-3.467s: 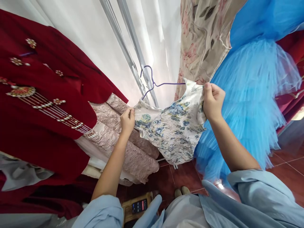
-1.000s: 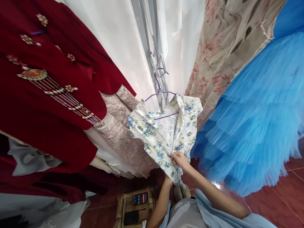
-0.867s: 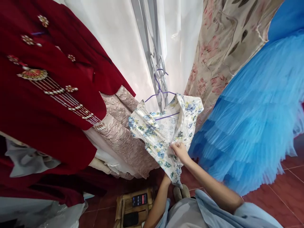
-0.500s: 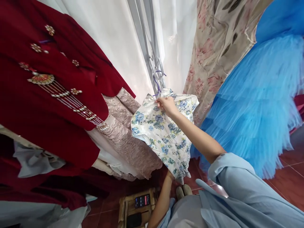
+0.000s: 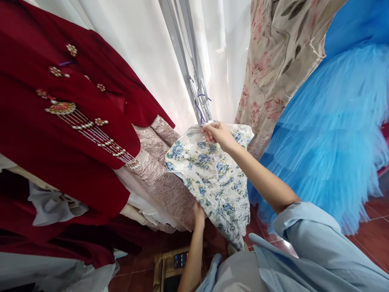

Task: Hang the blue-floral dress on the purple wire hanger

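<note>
A white sleeveless blouse (image 5: 209, 170) with blue flowers hangs in the middle of the head view. My right hand (image 5: 218, 134) pinches its top edge at the neckline, just below a purple hanger hook (image 5: 199, 110). By the blouse's lower left side is my left hand (image 5: 199, 214), beside a pink textured garment (image 5: 165, 178). Its fingers are blurred and partly hidden, so their grip cannot be made out.
On the left hangs a dark red velvet garment (image 5: 100, 170) with beaded ornaments. Right of the blouse are a beige floral garment (image 5: 258, 85) and a blue tulle dress (image 5: 328, 134). A grey metal rail (image 5: 179, 44) runs before white curtains (image 5: 136, 36). Below, a phone (image 5: 180, 260) lies on a wooden stool (image 5: 159, 269).
My left hand has come out from under the blouse's hem and moved up to its left side. The blouse's collar now lies flatter, and its hem hangs lower. My right hand keeps its pinch.
</note>
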### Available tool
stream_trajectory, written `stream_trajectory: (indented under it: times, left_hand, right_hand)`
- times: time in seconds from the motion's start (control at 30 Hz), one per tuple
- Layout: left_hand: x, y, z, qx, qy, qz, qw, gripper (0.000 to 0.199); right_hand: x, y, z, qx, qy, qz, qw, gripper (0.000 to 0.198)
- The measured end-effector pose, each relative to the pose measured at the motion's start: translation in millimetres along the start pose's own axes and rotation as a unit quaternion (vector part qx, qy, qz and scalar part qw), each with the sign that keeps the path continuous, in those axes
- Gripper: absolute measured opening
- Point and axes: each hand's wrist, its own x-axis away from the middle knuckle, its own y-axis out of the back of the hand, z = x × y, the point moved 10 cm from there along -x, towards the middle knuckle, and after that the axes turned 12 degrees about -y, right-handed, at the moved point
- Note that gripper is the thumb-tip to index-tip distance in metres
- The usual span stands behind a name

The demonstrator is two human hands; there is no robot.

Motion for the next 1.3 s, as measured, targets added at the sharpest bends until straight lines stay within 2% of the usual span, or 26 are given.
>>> stream_trajectory:
  times: [0.03, 0.07, 0.1, 0.13, 0.17, 0.23, 0.27, 0.3, 0.37, 0.43, 0.5, 0.63, 0.7, 0.83, 0.93, 1.0, 1.07, 1.13, 1.23, 1.3]
  left_hand:
    - [-11, 30, -13, -0.018, -0.039, -0.097, 0.994, 0.031]
    - [-18, 60, -38, -0.040, -0.102, -0.199, 0.974, 0.031]
    - [-23, 85, -74, -0.068, -0.183, -0.280, 0.940, 0.031]
    - [-27, 97, -118, -0.102, -0.275, -0.322, 0.900, 0.031]
    - [-31, 98, -167, -0.139, -0.374, -0.330, 0.856, 0.030]
    - [-55, 57, -253, -0.242, -0.498, -0.181, 0.813, 0.031]
    - [-67, 29, -285, -0.294, -0.525, -0.094, 0.793, 0.031]
    - [-76, 4, -310, -0.330, -0.538, -0.024, 0.775, 0.030]
    - [-93, -40, -337, -0.372, -0.531, 0.102, 0.754, 0.028]
    - [-106, -69, -341, -0.390, -0.501, 0.190, 0.749, 0.026]
    - [-112, -83, -335, -0.400, -0.483, 0.231, 0.744, 0.025]
    - [-109, -87, -331, -0.417, -0.519, 0.199, 0.719, 0.022]
    - [-105, -89, -332, -0.410, -0.535, 0.184, 0.716, 0.021]
    - [-107, -91, -338, -0.374, -0.542, 0.167, 0.733, 0.019]
    - [-116, -83, -345, -0.358, -0.537, 0.133, 0.752, 0.019]
    - [-123, -68, -353, -0.338, -0.529, 0.087, 0.773, 0.020]
    - [-130, -52, -360, -0.313, -0.519, 0.048, 0.794, 0.021]
    - [-139, -38, -360, -0.292, -0.505, 0.041, 0.811, 0.024]
    - [-161, -12, -340, -0.269, -0.456, 0.074, 0.845, 0.038]
    - [-182, 29, -319, -0.220, -0.402, 0.047, 0.888, 0.048]
  right_hand:
    - [4, 1, -5, 0.009, 0.003, -0.001, 1.000, 0.025]
    - [8, 3, -9, 0.017, 0.008, -0.005, 1.000, 0.025]
    - [12, 4, -12, 0.024, 0.014, -0.012, 1.000, 0.025]
    - [16, 5, -14, 0.033, 0.020, -0.018, 0.999, 0.025]
    - [19, 5, -14, 0.044, 0.027, -0.024, 0.998, 0.025]
    - [26, 5, -11, 0.067, 0.043, -0.036, 0.996, 0.023]
    - [28, 4, -8, 0.078, 0.053, -0.041, 0.995, 0.023]
    - [31, 4, -5, 0.087, 0.062, -0.043, 0.993, 0.024]
    - [35, 3, -1, 0.105, 0.078, -0.044, 0.990, 0.028]
    - [36, 3, -3, 0.120, 0.079, -0.047, 0.988, 0.032]
    - [35, 5, -10, 0.119, 0.070, -0.052, 0.989, 0.032]
    - [36, 14, -25, 0.082, 0.056, -0.067, 0.993, 0.031]
    - [39, 19, -30, 0.067, 0.058, -0.076, 0.993, 0.032]
    - [38, 21, -39, 0.064, 0.038, -0.075, 0.994, 0.028]
    - [32, 24, -57, 0.083, 0.018, -0.078, 0.993, 0.027]
    - [31, 27, -87, 0.126, -0.013, -0.084, 0.988, 0.027]
    - [38, 35, -133, 0.183, -0.070, -0.098, 0.976, 0.028]
    - [56, 46, -186, 0.229, -0.135, -0.119, 0.957, 0.029]
    - [93, 57, -251, 0.243, -0.191, -0.133, 0.942, 0.031]
    - [113, 57, -279, 0.234, -0.206, -0.123, 0.942, 0.031]
